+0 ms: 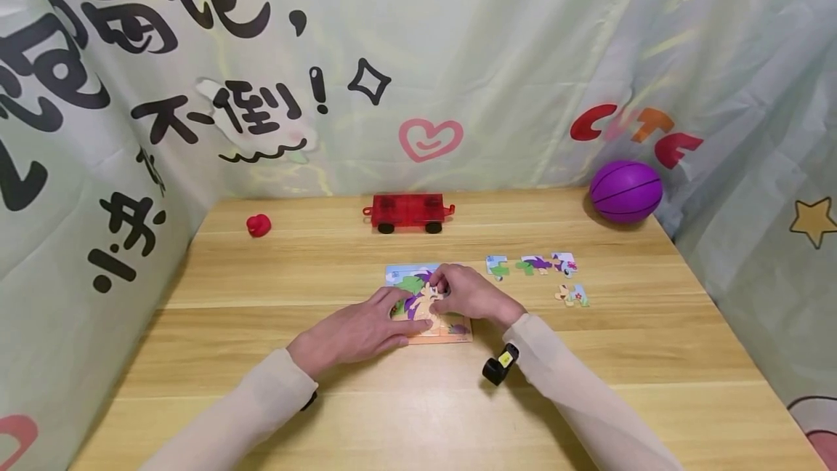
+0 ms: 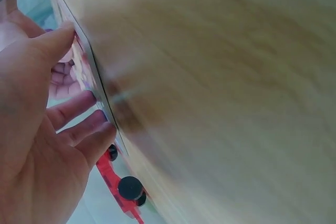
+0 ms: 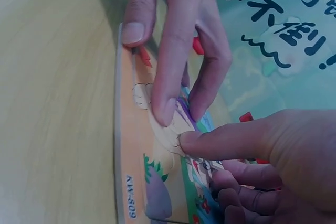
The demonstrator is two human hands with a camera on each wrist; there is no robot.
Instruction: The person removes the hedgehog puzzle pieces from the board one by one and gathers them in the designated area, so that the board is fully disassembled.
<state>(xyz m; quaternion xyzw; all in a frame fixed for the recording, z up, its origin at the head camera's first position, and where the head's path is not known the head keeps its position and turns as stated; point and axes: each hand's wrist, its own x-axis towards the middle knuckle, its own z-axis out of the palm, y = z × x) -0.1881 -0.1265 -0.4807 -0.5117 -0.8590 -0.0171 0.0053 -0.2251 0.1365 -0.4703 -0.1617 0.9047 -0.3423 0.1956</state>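
A jigsaw puzzle board (image 1: 439, 339) with an orange lower border and a cartoon figure lies flat mid-table. My left hand (image 1: 366, 329) rests on its left part with fingers spread. In the right wrist view, the left index finger (image 3: 167, 111) presses on the pale figure while the left thumb touches the border. At the upper right of the board, my right hand (image 1: 474, 295) pinches a puzzle piece, thumb and curled fingers low on the picture. Most of that piece is hidden by the fingers. The right thumb (image 3: 191, 142) stands close to the left index fingertip.
Loose puzzle pieces lie right of the board: a blue-green one (image 1: 497, 266), a purple-green one (image 1: 536, 263), and others (image 1: 574, 295) nearby. Behind stand a red toy wagon (image 1: 408, 211), a small red toy (image 1: 259, 225) and a purple ball (image 1: 625, 192), before a printed curtain (image 1: 523, 78).
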